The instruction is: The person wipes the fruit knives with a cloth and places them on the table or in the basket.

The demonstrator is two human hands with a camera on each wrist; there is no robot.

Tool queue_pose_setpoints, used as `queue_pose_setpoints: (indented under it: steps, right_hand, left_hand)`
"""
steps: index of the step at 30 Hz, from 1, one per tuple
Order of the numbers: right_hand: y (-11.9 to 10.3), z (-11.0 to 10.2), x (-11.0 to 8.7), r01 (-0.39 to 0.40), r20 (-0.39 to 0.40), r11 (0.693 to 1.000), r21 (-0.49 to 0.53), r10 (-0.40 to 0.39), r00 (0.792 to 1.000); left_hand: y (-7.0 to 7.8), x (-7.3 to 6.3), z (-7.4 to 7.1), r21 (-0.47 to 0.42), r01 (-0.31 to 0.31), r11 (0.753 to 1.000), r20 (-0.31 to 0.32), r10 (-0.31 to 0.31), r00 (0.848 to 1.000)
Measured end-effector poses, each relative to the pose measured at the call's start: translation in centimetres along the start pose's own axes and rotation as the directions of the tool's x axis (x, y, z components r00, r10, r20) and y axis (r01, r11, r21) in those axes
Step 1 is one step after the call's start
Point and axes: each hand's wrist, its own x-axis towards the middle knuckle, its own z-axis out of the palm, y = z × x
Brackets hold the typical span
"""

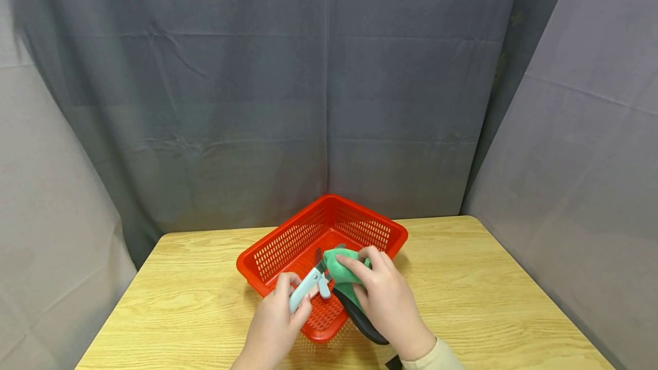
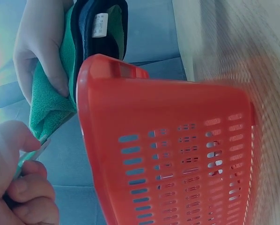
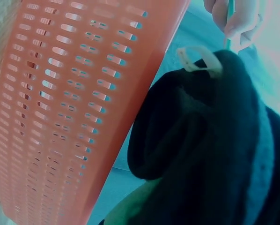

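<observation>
Over a red plastic basket [image 1: 325, 333], my left hand [image 1: 272, 318] grips light blue-handled shears [image 1: 307, 290], fingers curled round the handle. Their dark blade points up and right, its far part hidden by a green cloth [image 1: 340, 267] with black edging. My right hand [image 1: 388, 301] pinches that cloth at the blade, thumb below and fingers on top. A black-edged end of the cloth hangs over the basket's near right side. In the left wrist view the cloth [image 2: 51, 101] shows a white label [image 2: 100, 25]. The right wrist view shows mostly the cloth's black side [image 3: 201, 140].
The basket stands on a light wooden table [image 1: 195, 301], its slotted walls turned at an angle. Something grey and metallic [image 1: 339, 246] shows behind the cloth, partly hidden. A grey curtain [image 1: 257, 101] hangs behind, with pale cloth [image 1: 576, 159] at both sides.
</observation>
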Motion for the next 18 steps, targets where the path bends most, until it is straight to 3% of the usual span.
queue_pose_setpoints:
  steps: [18]
  right_hand:
    - [0.61,0.1,0.02,-0.112,-0.053,0.992,-0.06,0.109,0.993]
  left_hand:
    - [0.03,-0.11,0.07,-0.025,0.012,1.0,0.0,-0.012,1.0]
